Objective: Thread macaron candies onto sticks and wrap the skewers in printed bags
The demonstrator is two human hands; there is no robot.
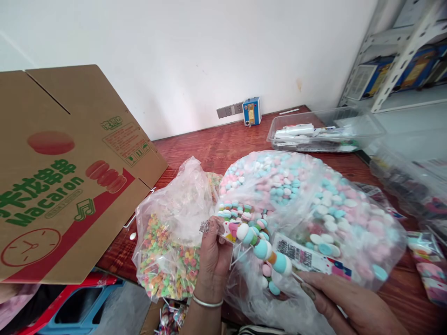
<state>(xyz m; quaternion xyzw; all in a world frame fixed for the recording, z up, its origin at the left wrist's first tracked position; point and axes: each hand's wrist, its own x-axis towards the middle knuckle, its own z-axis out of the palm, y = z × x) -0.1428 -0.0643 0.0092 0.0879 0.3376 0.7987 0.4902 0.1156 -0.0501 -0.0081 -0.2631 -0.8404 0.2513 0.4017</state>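
Taking directions from the middle of the view, a large cardboard box [52, 172] printed "Macaron" is standing tilted at nine o'clock. At eight o'clock, a blue plastic frame [56, 321] is showing below it. At seven o'clock, a clear bag [165, 265] of small multicoloured ring-shaped pieces is lying on the wooden table [195, 146], with wrapped sweets [170, 318] showing beneath it.

At six o'clock, the left hand [213, 253], wearing a bangle [208, 303] at the wrist, is curling its fingers closed around the printed upper end of a candy skewer [262, 249]; several white sticks are poking out beside it. At twelve o'clock a socket strip [229, 110] is running along the wall, and at one o'clock a small blue box [252, 111] is standing just beside it.

The skewer, carrying white, pale blue and orange pieces, is slanting down at five o'clock, in front of a big clear bag [272, 179] of pastel pieces. A printed strip [293, 251] is lying against that bag. At four o'clock, the right hand [345, 298] is pinching the skewer's bare stick end between thumb and forefinger, leaving almost no gap.

Between two and three o'clock, a clear tray [370, 125] is holding white packets, while a metal shelf [394, 65] is standing at two.
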